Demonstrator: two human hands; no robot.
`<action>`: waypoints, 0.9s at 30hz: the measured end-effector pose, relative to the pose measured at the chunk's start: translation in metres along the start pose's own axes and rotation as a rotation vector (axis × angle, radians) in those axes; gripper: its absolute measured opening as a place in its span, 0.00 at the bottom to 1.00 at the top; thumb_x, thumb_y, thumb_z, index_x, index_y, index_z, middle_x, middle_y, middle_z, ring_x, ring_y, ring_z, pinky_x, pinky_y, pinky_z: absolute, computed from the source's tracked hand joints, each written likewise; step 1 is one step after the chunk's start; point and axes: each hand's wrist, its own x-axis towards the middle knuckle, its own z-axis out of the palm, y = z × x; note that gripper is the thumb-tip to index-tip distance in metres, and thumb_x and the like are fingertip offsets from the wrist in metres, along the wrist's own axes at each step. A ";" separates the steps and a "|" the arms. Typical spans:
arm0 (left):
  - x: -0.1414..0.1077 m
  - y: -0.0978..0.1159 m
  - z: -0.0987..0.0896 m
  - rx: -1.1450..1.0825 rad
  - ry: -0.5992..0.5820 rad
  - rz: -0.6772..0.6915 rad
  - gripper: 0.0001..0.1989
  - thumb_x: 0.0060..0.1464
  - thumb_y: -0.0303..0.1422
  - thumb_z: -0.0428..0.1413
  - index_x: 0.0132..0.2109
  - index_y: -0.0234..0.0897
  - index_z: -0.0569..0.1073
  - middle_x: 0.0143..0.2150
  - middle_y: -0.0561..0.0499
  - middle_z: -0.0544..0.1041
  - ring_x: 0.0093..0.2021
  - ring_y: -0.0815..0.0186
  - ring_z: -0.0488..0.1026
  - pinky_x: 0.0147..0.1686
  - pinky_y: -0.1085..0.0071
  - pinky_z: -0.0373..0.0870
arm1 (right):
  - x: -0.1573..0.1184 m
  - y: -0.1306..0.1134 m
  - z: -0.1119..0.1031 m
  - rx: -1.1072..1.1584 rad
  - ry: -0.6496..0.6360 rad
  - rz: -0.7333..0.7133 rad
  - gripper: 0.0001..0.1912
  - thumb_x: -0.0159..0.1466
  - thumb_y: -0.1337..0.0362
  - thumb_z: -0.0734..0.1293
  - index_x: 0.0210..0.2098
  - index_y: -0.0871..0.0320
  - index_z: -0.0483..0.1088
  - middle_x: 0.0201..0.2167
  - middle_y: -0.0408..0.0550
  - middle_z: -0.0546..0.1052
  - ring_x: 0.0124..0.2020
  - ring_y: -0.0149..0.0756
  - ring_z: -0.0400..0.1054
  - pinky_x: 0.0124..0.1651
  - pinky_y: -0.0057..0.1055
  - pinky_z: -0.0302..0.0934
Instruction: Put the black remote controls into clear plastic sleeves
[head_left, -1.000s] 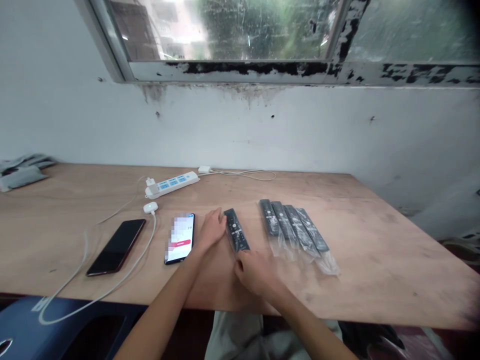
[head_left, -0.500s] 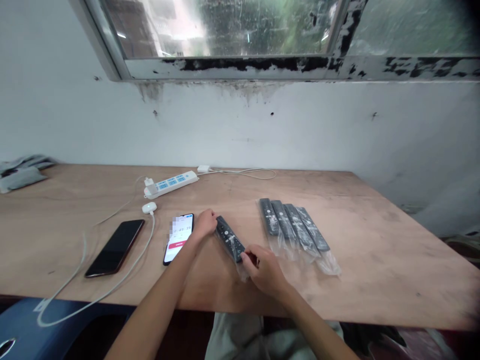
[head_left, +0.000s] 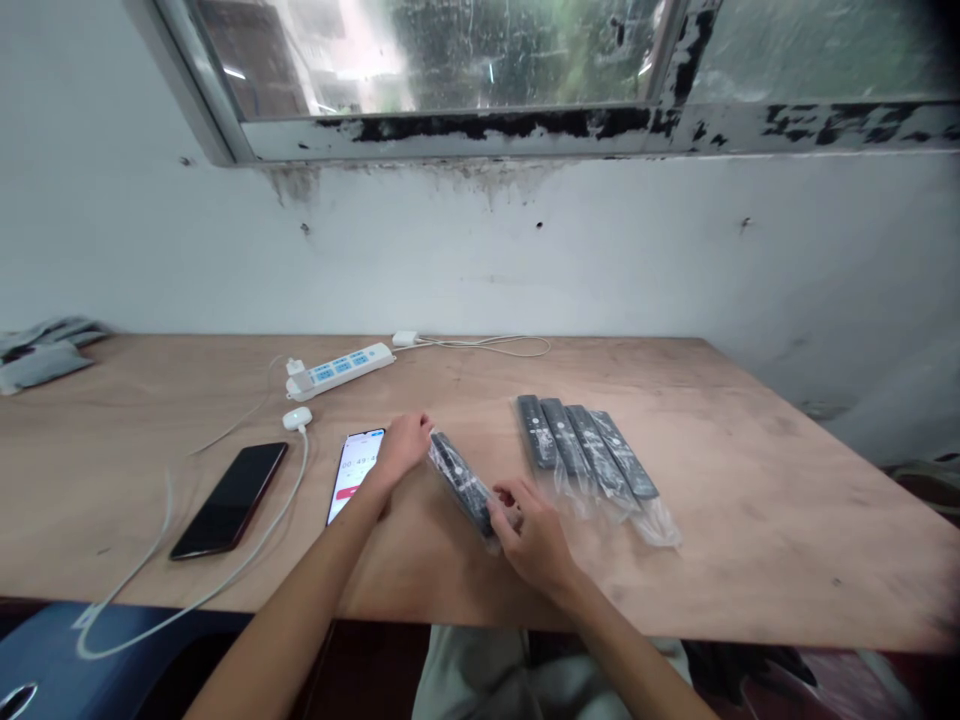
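A dark remote control in a clear plastic bag lies slanted between my two hands, just above or on the table; which I cannot tell. My left hand is closed at its far end, with fingertips pinching the bag there. Around the near end, the thumb and fingers of my right hand are closed on the remote and its wrapping. To the right, several bagged remote controls lie side by side in a slanted row, their loose plastic ends toward me.
Left of my hands lie a lit phone showing a timer and a dark phone. A white cable loops over the table edge. Farther back sits a power strip with a plug in it. Grey cloth lies far left.
The remote's near end has shifted slightly toward me and to the right. Its buttons show less clearly, with more shine from the plastic. My left hand has moved slightly left, still at the far end.
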 end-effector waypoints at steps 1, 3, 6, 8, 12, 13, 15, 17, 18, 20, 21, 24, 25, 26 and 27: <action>-0.006 0.005 -0.007 0.005 0.047 0.024 0.13 0.60 0.33 0.46 0.39 0.36 0.74 0.39 0.44 0.78 0.41 0.60 0.74 0.37 0.71 0.63 | 0.000 0.000 0.000 0.009 0.007 -0.001 0.08 0.62 0.64 0.61 0.39 0.57 0.68 0.35 0.48 0.73 0.37 0.35 0.67 0.41 0.29 0.60; -0.018 0.016 -0.023 0.009 0.174 0.100 0.14 0.62 0.35 0.44 0.42 0.38 0.73 0.41 0.45 0.78 0.41 0.60 0.74 0.38 0.70 0.64 | -0.001 0.001 0.002 0.024 0.019 -0.005 0.13 0.60 0.63 0.63 0.44 0.58 0.67 0.37 0.49 0.72 0.40 0.37 0.67 0.43 0.31 0.61; -0.037 0.032 -0.046 0.004 0.355 0.211 0.13 0.61 0.34 0.45 0.43 0.39 0.73 0.42 0.48 0.78 0.40 0.61 0.74 0.37 0.70 0.65 | -0.002 0.002 0.003 0.029 0.020 -0.011 0.21 0.57 0.61 0.66 0.49 0.59 0.64 0.40 0.51 0.72 0.41 0.39 0.67 0.44 0.34 0.62; -0.048 0.041 -0.059 0.000 0.425 0.268 0.12 0.61 0.33 0.46 0.43 0.39 0.73 0.43 0.49 0.78 0.41 0.61 0.74 0.37 0.70 0.65 | -0.002 0.001 0.003 0.026 0.008 -0.015 0.23 0.56 0.61 0.67 0.50 0.59 0.63 0.41 0.51 0.71 0.42 0.40 0.66 0.45 0.35 0.62; -0.066 0.056 -0.076 0.016 0.524 0.371 0.11 0.62 0.33 0.47 0.41 0.38 0.74 0.40 0.50 0.78 0.40 0.62 0.74 0.36 0.70 0.65 | -0.004 -0.001 0.001 0.030 -0.022 -0.009 0.22 0.55 0.60 0.68 0.49 0.57 0.64 0.41 0.49 0.71 0.43 0.39 0.66 0.45 0.35 0.62; -0.069 0.059 -0.079 0.020 0.543 0.386 0.11 0.61 0.33 0.47 0.40 0.38 0.74 0.39 0.50 0.78 0.38 0.63 0.74 0.35 0.71 0.65 | -0.005 -0.002 0.000 0.029 -0.027 -0.007 0.22 0.55 0.61 0.68 0.48 0.56 0.64 0.41 0.49 0.71 0.43 0.39 0.66 0.45 0.35 0.62; -0.075 0.063 -0.084 0.018 0.579 0.412 0.10 0.61 0.33 0.48 0.40 0.38 0.74 0.37 0.50 0.78 0.37 0.63 0.74 0.34 0.71 0.65 | -0.005 -0.003 0.000 0.016 -0.040 -0.005 0.21 0.54 0.61 0.68 0.47 0.55 0.65 0.41 0.48 0.71 0.42 0.38 0.67 0.44 0.34 0.62; -0.078 0.065 -0.089 0.009 0.615 0.433 0.09 0.61 0.33 0.49 0.40 0.38 0.74 0.36 0.51 0.78 0.37 0.64 0.74 0.34 0.71 0.65 | -0.006 -0.003 0.000 -0.004 -0.052 0.003 0.21 0.54 0.61 0.68 0.47 0.55 0.65 0.41 0.47 0.70 0.41 0.37 0.66 0.43 0.34 0.62; -0.079 0.065 -0.090 0.003 0.631 0.443 0.09 0.60 0.33 0.49 0.40 0.38 0.74 0.36 0.51 0.78 0.37 0.64 0.74 0.34 0.71 0.65 | -0.006 -0.003 0.001 -0.013 -0.059 0.010 0.20 0.54 0.61 0.68 0.46 0.55 0.65 0.40 0.47 0.70 0.40 0.37 0.66 0.42 0.34 0.62; -0.080 0.065 -0.094 -0.012 0.653 0.454 0.09 0.60 0.33 0.49 0.40 0.38 0.74 0.37 0.51 0.78 0.37 0.64 0.74 0.36 0.71 0.66 | -0.006 -0.004 0.001 -0.024 -0.076 0.022 0.19 0.54 0.62 0.68 0.45 0.54 0.65 0.40 0.46 0.69 0.40 0.37 0.66 0.42 0.33 0.62; -0.080 0.065 -0.095 -0.022 0.660 0.457 0.09 0.60 0.33 0.49 0.40 0.38 0.74 0.37 0.51 0.78 0.37 0.64 0.74 0.36 0.71 0.66 | -0.007 -0.004 0.001 -0.025 -0.082 0.024 0.18 0.53 0.62 0.68 0.44 0.54 0.65 0.40 0.46 0.69 0.40 0.37 0.65 0.42 0.33 0.61; -0.080 0.064 -0.099 -0.049 0.657 0.456 0.09 0.60 0.32 0.50 0.40 0.38 0.74 0.38 0.50 0.79 0.38 0.63 0.75 0.38 0.70 0.67 | -0.007 -0.005 0.000 -0.020 -0.092 0.021 0.18 0.54 0.63 0.68 0.43 0.55 0.66 0.40 0.46 0.69 0.40 0.37 0.65 0.43 0.33 0.60; -0.079 0.064 -0.101 -0.054 0.652 0.452 0.09 0.60 0.32 0.50 0.41 0.38 0.74 0.38 0.50 0.79 0.39 0.63 0.75 0.38 0.70 0.67 | -0.007 -0.006 0.000 -0.017 -0.095 0.021 0.18 0.54 0.64 0.68 0.44 0.55 0.66 0.40 0.46 0.69 0.41 0.37 0.65 0.44 0.34 0.60; -0.079 0.063 -0.102 -0.058 0.647 0.449 0.09 0.60 0.32 0.50 0.41 0.38 0.74 0.39 0.50 0.79 0.39 0.63 0.75 0.38 0.70 0.67 | -0.008 -0.006 -0.001 -0.014 -0.102 0.022 0.19 0.54 0.64 0.68 0.45 0.55 0.66 0.40 0.46 0.69 0.41 0.38 0.65 0.45 0.34 0.60; -0.079 0.063 -0.103 -0.060 0.642 0.447 0.09 0.59 0.32 0.50 0.41 0.38 0.75 0.39 0.50 0.79 0.39 0.63 0.75 0.38 0.70 0.67 | -0.008 -0.006 -0.001 -0.014 -0.109 0.025 0.19 0.54 0.64 0.68 0.45 0.55 0.66 0.41 0.47 0.69 0.42 0.38 0.65 0.45 0.34 0.60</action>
